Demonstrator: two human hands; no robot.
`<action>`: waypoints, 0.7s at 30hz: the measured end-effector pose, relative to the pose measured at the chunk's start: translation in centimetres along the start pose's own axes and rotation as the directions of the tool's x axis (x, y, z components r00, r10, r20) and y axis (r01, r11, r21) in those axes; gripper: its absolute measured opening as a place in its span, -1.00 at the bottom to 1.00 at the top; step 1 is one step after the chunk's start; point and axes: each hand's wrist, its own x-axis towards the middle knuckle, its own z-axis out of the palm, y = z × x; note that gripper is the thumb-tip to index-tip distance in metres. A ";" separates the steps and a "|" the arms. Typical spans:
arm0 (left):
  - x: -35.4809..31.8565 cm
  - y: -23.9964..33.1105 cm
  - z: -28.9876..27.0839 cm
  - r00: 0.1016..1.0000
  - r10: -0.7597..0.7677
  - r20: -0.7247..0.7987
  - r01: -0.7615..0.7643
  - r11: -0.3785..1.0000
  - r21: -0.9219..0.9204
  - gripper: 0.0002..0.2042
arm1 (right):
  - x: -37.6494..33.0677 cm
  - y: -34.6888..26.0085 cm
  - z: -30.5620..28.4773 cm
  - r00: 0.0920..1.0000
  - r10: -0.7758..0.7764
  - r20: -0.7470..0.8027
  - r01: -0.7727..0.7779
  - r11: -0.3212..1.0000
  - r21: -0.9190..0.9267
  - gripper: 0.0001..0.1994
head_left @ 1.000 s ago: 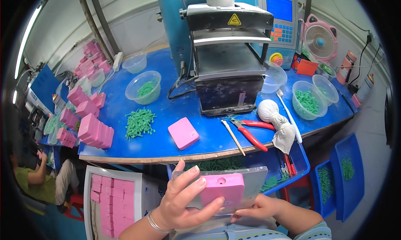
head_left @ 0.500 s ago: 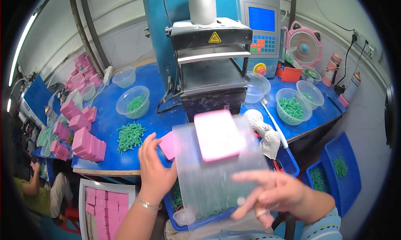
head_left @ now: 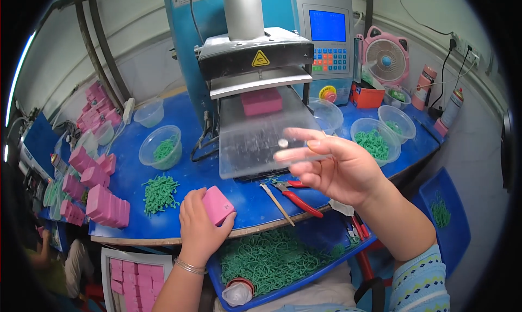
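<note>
On the near edge of the blue worktop (head_left: 130, 176), the left hand (head_left: 201, 230) rests with its fingers wrapped around a pink block (head_left: 218, 205), holding it from the near side. The right hand (head_left: 340, 168) is raised further right, and its fingers are closed on the right edge of a clear plastic tray (head_left: 261, 138). This tray reaches into the opening of the press machine (head_left: 255, 56), and a second pink block (head_left: 261, 101) sits on its far end, under the press plate.

I think the tray is light and thin, so it may bend under the block if only one edge is held; a grip on the long side edge, near the middle, seems safer. Its surface looks smooth and perhaps slippery. The pink blocks look firm and not heavy, easy to pick up by two opposite faces.

Near the tray lie red-handled pliers (head_left: 302, 195). To the left stand more pink blocks (head_left: 106, 206) and a loose heap of green rings (head_left: 160, 192).
</note>
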 end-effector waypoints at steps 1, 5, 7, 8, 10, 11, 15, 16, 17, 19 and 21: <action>0.0 0.1 0.1 0.999 0.004 -0.034 -0.003 1.000 0.012 -0.35 | 0.7 0.3 0.6 0.985 -0.096 -0.146 0.092 0.995 -0.036 -0.55; 0.1 0.1 0.3 1.000 -0.018 -0.023 0.018 1.000 0.016 -0.31 | 2.4 1.1 -1.8 0.948 -0.284 -0.146 0.212 0.901 -0.380 -0.68; -0.1 -0.1 0.4 0.999 -0.036 -0.005 0.036 0.999 0.029 -0.24 | 3.2 1.4 -2.7 0.939 -0.305 -0.162 0.221 0.891 -0.397 -0.66; -0.2 0.0 0.5 0.999 -0.037 -0.005 0.037 0.999 0.032 -0.24 | 3.5 1.4 -3.1 0.943 -0.306 -0.128 0.233 0.886 -0.401 -0.66; -0.1 0.1 0.4 0.997 -0.067 0.022 0.067 0.997 0.026 -0.22 | 3.9 1.4 -3.3 0.943 -0.317 -0.099 0.252 0.878 -0.407 -0.68; -0.1 0.0 0.4 0.997 -0.071 0.017 0.070 0.997 0.033 -0.22 | 4.0 1.4 -3.4 0.945 -0.315 -0.091 0.254 0.879 -0.404 -0.68; -0.1 0.1 0.4 0.998 -0.068 0.018 0.067 0.997 0.039 -0.21 | 3.9 1.8 -3.4 0.940 -0.322 -0.111 0.253 0.879 -0.405 -0.70; -0.1 0.1 0.4 0.998 -0.067 0.014 0.067 0.997 0.038 -0.21 | 3.9 2.0 -3.3 0.940 -0.320 -0.119 0.252 0.885 -0.392 -0.71; -0.1 0.1 0.4 0.998 -0.066 0.011 0.066 0.997 0.037 -0.21 | 4.0 2.1 -3.2 0.939 -0.318 -0.128 0.251 0.891 -0.378 -0.71; 0.0 0.3 0.4 0.998 -0.061 0.010 0.060 0.998 0.032 -0.22 | 4.1 2.1 -3.2 0.938 -0.317 -0.138 0.235 0.878 -0.416 -0.73; 0.0 0.5 0.5 0.999 -0.050 0.008 0.050 0.998 0.026 -0.22 | 3.9 2.1 -3.3 0.942 -0.309 -0.135 0.233 0.886 -0.401 -0.74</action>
